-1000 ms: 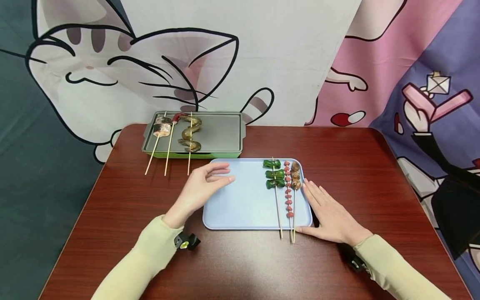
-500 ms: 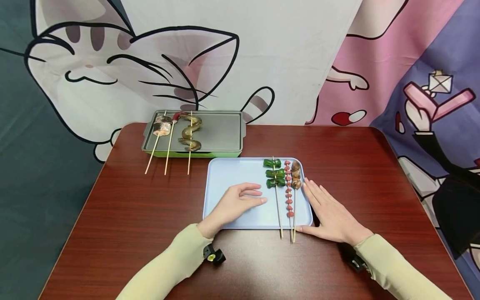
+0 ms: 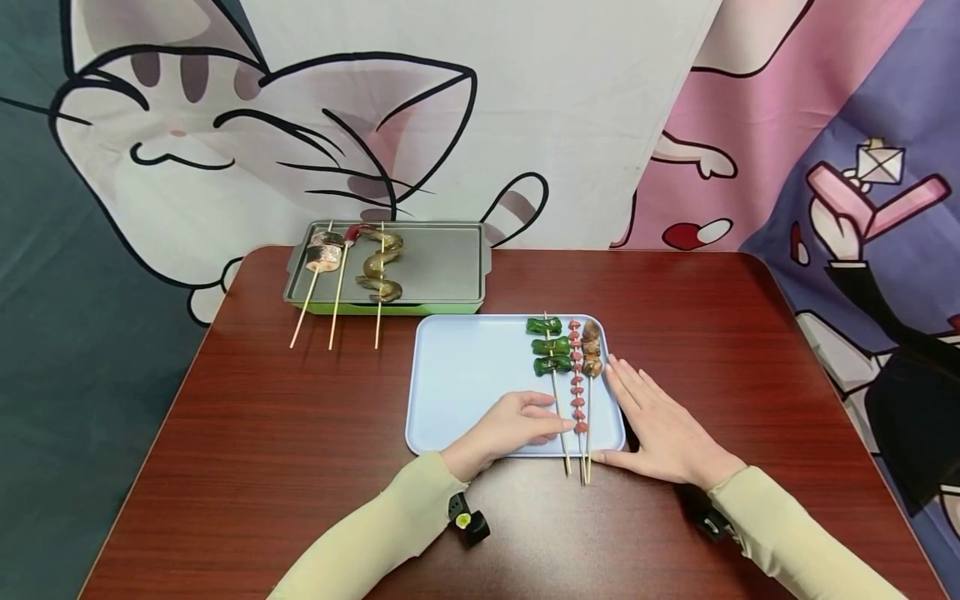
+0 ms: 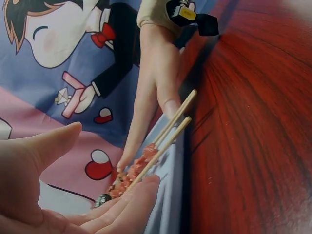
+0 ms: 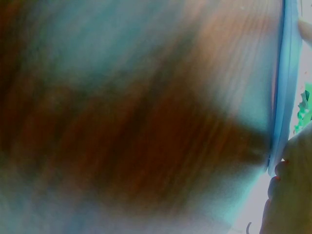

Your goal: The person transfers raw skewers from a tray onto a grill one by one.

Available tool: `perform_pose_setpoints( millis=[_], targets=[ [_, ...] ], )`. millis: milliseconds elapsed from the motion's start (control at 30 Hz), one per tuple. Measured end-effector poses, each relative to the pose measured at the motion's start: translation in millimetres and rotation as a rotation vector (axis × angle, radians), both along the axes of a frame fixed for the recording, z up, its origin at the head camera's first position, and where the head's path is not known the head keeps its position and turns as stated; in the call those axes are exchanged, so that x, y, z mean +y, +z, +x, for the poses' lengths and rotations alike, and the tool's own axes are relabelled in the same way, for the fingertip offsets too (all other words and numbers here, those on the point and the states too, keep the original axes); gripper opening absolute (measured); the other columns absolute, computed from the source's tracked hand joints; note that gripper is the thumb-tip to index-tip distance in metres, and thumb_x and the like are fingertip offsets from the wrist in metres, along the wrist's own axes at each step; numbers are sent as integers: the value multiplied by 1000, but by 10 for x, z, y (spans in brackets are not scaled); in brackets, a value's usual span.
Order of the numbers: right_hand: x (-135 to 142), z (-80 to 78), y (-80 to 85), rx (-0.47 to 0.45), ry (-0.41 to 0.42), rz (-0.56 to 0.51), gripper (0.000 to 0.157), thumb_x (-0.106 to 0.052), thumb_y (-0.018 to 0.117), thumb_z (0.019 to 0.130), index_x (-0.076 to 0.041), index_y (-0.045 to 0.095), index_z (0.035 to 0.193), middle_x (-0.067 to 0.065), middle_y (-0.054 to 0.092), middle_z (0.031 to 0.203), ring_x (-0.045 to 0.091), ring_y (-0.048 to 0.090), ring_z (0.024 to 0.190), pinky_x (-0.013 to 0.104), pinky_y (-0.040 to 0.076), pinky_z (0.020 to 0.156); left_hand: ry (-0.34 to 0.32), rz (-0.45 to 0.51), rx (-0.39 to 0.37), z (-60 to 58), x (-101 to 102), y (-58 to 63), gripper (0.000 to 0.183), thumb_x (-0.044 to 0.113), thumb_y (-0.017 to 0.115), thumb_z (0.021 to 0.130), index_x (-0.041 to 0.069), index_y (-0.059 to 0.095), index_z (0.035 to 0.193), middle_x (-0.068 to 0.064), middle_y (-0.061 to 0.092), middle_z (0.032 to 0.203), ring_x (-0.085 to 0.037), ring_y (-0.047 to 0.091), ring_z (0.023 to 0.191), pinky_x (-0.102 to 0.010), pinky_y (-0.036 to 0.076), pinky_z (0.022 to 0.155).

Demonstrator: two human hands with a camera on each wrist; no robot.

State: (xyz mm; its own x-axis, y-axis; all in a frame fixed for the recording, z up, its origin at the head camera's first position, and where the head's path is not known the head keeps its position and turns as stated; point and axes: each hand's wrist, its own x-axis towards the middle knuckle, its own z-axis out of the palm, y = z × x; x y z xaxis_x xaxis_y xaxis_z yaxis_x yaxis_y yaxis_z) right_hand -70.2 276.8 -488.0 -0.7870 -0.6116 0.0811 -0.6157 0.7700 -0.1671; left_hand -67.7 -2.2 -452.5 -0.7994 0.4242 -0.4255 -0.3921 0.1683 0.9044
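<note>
On the pale blue tray (image 3: 465,367) lie three skewers near its right side: green pepper pieces (image 3: 551,346), small red pieces (image 3: 577,391) and brown chunks (image 3: 591,350). My left hand (image 3: 517,423) reaches over the tray, fingertips at the stick of the green pepper skewer. In the left wrist view, that left hand (image 4: 29,180) has its thumb spread wide from the fingers, which lie alongside the nearer stick (image 4: 165,146). My right hand (image 3: 663,429) rests with straight fingers along the tray's right edge. The right wrist view shows mostly blurred tabletop beside the tray's rim (image 5: 287,73).
A grey-topped, green-sided grill pan (image 3: 442,262) stands at the back left. It holds a fish-like chunk skewer (image 3: 325,252), a red-tipped skewer (image 3: 352,236) and a wavy brown skewer (image 3: 382,267), their sticks jutting over its front. Printed cloth (image 3: 570,100) hangs behind the table.
My left hand has moved right and toward me, from the tray's left edge to the green pepper skewer. That stick's lower end has shifted slightly right. The right hand has stayed put.
</note>
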Motion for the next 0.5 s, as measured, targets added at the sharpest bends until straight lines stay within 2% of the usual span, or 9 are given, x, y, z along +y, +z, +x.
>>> perform_pose_setpoints(
  millis=[100,300,500],
  targets=[
    [1,-1,5,-6,-2,0,121,-81,61,81,3,25,159,18,21,165,32,20,151,50,20,123,6,28,-50,2,36,-21,62,25,80,91,-5,55,138,-14,73,111,-24,73,92,-34,61,84],
    [1,6,17,-20,-4,4,120,-81,60,81,3,24,159,18,21,165,33,20,151,49,20,123,5,59,-80,-8,66,-47,58,20,78,91,-8,54,136,-15,74,106,-28,74,90,-35,62,81],
    [-1,8,20,-22,-1,4,119,-80,60,82,3,24,159,18,21,165,33,21,151,49,21,123,25,120,-97,-8,54,-86,44,4,74,92,-10,57,130,-16,73,98,-30,74,86,-35,63,76]
  ],
)
